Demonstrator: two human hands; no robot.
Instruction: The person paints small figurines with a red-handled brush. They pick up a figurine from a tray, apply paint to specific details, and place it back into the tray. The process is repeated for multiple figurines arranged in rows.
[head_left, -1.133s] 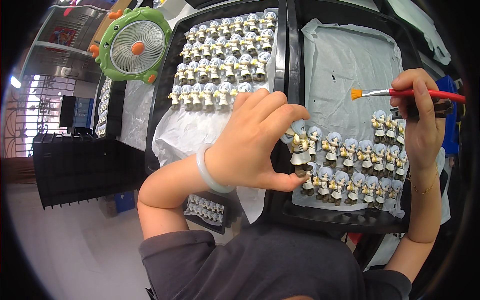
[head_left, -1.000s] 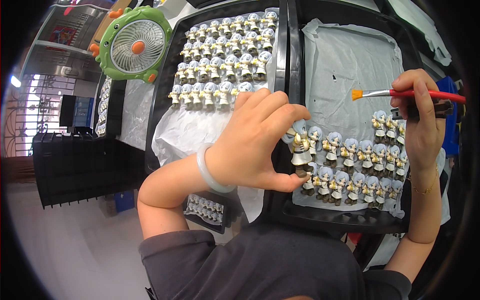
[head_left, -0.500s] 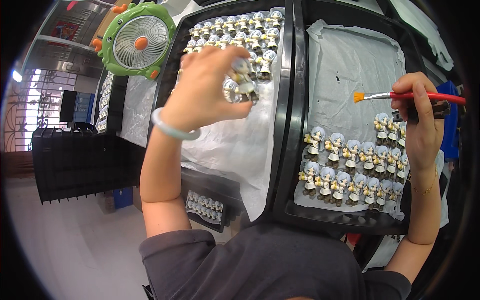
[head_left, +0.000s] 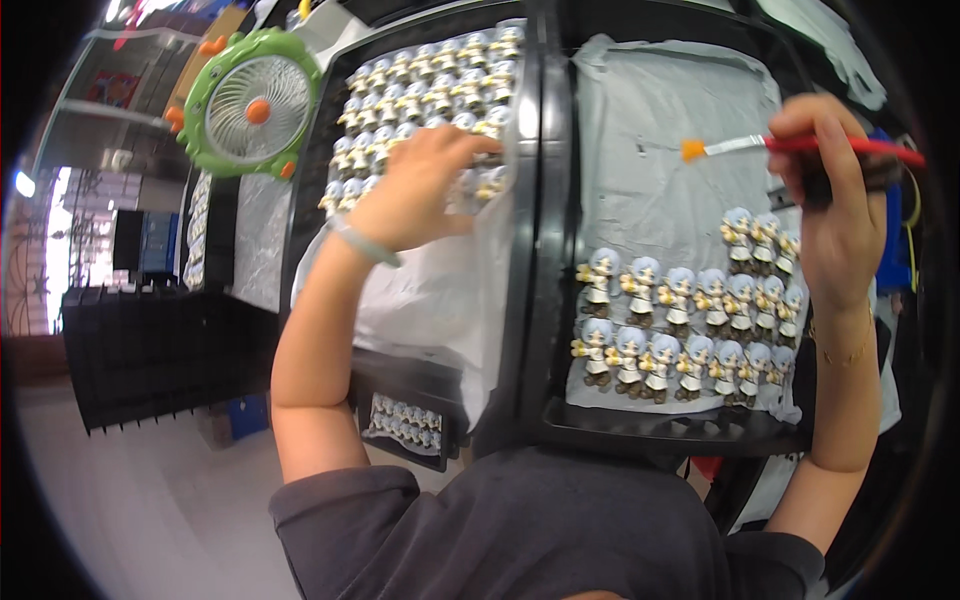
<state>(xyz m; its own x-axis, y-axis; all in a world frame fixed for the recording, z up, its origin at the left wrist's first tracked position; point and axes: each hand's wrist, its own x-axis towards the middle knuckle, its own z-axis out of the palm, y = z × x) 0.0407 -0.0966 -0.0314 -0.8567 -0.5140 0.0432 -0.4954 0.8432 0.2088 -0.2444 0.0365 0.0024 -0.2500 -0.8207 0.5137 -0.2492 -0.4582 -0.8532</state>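
Observation:
My left hand (head_left: 415, 195), with a pale bangle at the wrist, is over the lower rows of small figurines (head_left: 415, 100) in the left tray. Its fingers and thumb are apart, and a figurine (head_left: 492, 182) stands just beside the fingertips; the hand partly hides others. In my right hand (head_left: 835, 205) is a red-handled paintbrush (head_left: 728, 147) with orange bristles pointing left. A dark object under the brush in that palm is mostly hidden. Below it, in the right tray, stand rows of pale-haired figurines (head_left: 678, 295) in white clothes.
Both black trays, the right tray (head_left: 640, 432) included, are lined with white paper (head_left: 670, 200). A green fan (head_left: 255, 105) stands at the back left. Farther left are a black crate (head_left: 170, 335) and another tray of figurines (head_left: 198, 230). A small figurine tray (head_left: 405, 452) sits lower down.
My left hand has let go of a figurine at the left tray's rows, and its fingers have spread. My right hand still grips the paintbrush. The whole view has shifted slightly.

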